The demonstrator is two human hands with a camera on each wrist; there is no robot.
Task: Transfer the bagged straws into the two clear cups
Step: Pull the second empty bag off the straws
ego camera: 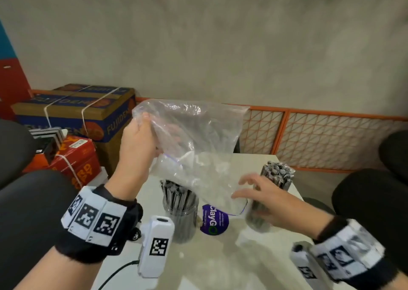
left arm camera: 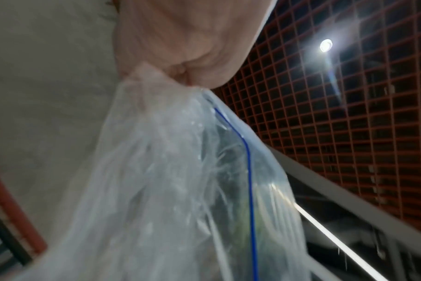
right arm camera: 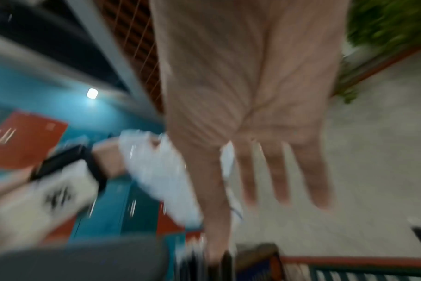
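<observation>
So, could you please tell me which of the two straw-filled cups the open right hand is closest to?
The cup on the right: the right hand hovers in front of it, fingers spread. The other cup stands apart, beneath the bag.

The left hand (ego camera: pixel 139 139) is raised, its grip pinched shut around clear plastic. The right hand (ego camera: pixel 262 199) reaches forward lower down, fingers (right arm camera: pixel 279 176) spread and straight.

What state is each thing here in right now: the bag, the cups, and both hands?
Plastic bag: held up above the table, looks emptied.
Left cup: upright, packed with straws.
Right cup: upright, packed with straws.
Left hand: grips the bag's bunched corner.
Right hand: fingers spread, holds nothing, beside the right cup.
Purple label: lies flat on the table.
</observation>
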